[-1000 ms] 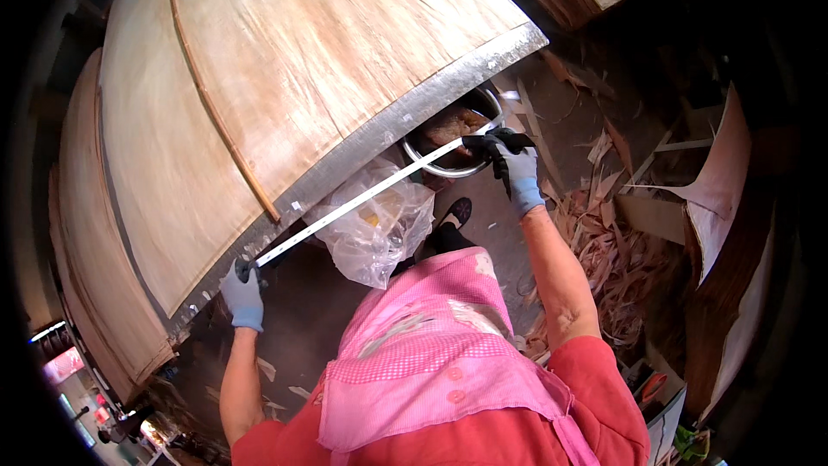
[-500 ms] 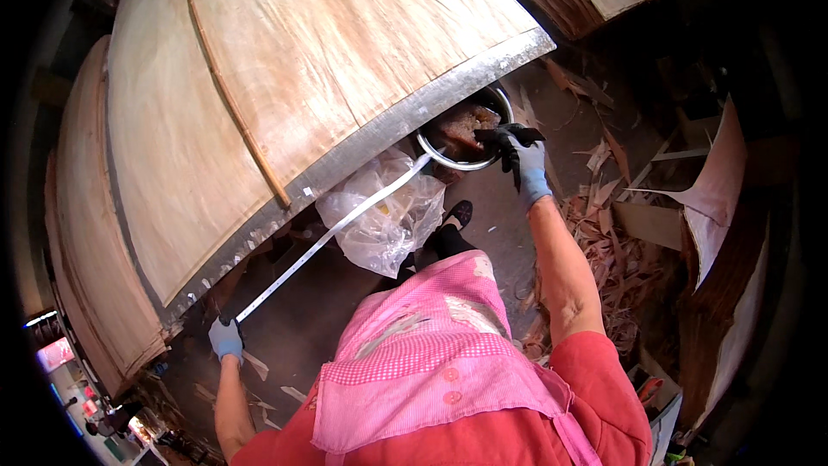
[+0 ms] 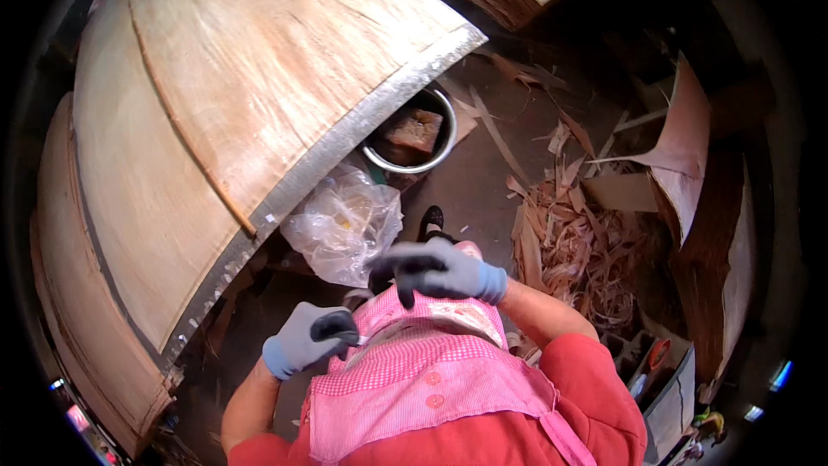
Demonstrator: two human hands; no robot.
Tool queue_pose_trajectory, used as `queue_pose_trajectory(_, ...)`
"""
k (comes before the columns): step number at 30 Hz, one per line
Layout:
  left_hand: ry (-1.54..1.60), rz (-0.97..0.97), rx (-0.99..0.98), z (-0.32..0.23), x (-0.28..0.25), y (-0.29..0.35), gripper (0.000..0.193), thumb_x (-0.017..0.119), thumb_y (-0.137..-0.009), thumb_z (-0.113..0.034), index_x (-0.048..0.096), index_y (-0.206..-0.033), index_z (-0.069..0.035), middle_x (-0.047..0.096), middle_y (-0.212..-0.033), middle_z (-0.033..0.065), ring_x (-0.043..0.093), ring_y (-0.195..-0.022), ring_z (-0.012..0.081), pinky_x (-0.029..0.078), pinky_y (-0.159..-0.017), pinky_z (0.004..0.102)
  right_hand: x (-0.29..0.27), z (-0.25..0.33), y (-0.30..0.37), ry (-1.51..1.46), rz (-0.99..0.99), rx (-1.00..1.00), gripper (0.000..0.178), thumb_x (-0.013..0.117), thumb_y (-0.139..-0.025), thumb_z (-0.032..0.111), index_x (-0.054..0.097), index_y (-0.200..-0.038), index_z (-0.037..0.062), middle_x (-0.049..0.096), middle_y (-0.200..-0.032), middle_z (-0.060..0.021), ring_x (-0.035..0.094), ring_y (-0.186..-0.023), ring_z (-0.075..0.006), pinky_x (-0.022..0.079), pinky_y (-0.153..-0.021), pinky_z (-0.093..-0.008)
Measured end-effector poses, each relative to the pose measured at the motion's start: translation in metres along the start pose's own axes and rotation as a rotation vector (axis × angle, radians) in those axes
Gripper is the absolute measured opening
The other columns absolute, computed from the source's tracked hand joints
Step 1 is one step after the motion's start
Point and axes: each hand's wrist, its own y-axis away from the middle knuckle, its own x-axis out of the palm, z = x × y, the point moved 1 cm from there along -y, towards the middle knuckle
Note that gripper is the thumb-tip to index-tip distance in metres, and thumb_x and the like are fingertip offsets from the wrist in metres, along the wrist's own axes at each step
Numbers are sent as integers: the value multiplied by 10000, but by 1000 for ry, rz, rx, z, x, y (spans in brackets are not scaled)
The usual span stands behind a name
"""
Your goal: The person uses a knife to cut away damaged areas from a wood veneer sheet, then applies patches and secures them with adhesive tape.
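My left hand (image 3: 312, 338), in a grey glove with black fingers, is closed in front of the pink apron (image 3: 431, 362). A small pale bit shows at its fingertips, too small to name. Close by on the right is my right hand (image 3: 440, 271), gloved alike and held over my lap. Motion smears its fingers, and what they hold, if anything, does not show. Beyond the hands, a metal-rimmed pan (image 3: 448, 140) contains a brown block (image 3: 414, 131). A crumpled clear plastic bag (image 3: 345, 224) hangs by the table edge, left of the pan.
A large table stacked with pale wood veneer sheets (image 3: 250, 60) fills the left, with a thin wooden stick (image 3: 185, 134) across it. Wood shavings (image 3: 573, 242) cover the floor at right. A box with orange-handled scissors (image 3: 659, 352) stands lower right, beside more veneer (image 3: 681, 147).
Both hands have drawn in to the apron, the right from the pan, the left from the lower left. The white strip stretched from the pan to my left hand is out of sight.
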Motion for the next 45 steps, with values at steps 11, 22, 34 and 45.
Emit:
queue_pose_trajectory(11, -384, -11, 361, -91, 24, -115, 139, 662, -821, -123, 652, -916, -23, 661, -792, 125, 625, -674, 205, 502, -663, 309, -26, -24, 63, 404, -16, -98, 149, 669, -810, 140, 631, -935, 68, 674, -805, -129, 641, -679, -262, 501, -638, -356)
queue_pose_trajectory(22, 311, 84, -59, -99, 113, -304, 243, 605, -946, -160, 583, -1108, 19, 656, -813, 114, 638, -664, 127, 505, -582, 257, -195, -5, 126, -260, -690, 89, 146, 691, -888, 160, 684, -935, 22, 631, -678, -13, 486, -522, -34, 340, -452, -196)
queue_pose_trajectory(34, 308, -282, -155, -102, 115, -361, 100, 606, -899, -60, 633, -929, 31, 653, -743, 65, 579, -544, 87, 429, -464, 210, -282, -43, 92, -390, -575, 187, 139, 664, -856, 63, 654, -941, -48, 656, -776, -54, 580, -641, -88, 466, -575, -247)
queue_pose_trajectory(45, 604, -482, -17, -51, 40, -324, 125, 611, -936, -86, 601, -1009, 16, 643, -840, 63, 641, -742, 120, 514, -623, 235, -289, -17, 64, -213, -929, 154, 176, 636, -891, 101, 680, -1017, -13, 684, -835, -64, 620, -718, -104, 483, -635, -238)
